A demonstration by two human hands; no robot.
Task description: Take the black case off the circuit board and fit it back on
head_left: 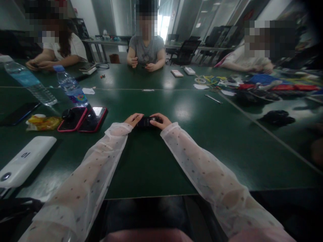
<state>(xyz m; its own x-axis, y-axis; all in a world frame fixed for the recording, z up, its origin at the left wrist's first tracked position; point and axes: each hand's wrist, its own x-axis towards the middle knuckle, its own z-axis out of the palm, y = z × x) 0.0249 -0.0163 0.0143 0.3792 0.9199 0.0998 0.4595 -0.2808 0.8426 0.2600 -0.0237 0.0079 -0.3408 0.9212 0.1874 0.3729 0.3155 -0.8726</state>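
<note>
A dark smartphone lies sideways between my hands, just above or on the green table; which of the two I cannot tell. My left hand is closed on its left end, with the thumb along the upper edge. At the other end my right hand grips it, and that thumb rests over the screen. Small pale marks show on the dark screen, too small to read. The fingers beneath the phone are hidden. Sheer white dotted sleeves cover both my forearms.
To the left are a white power bank, two red-edged phones, a yellow packet and two water bottles. A pen-like metal rod, a black bundle and tangled cables lie right. Three people sit around the table.
</note>
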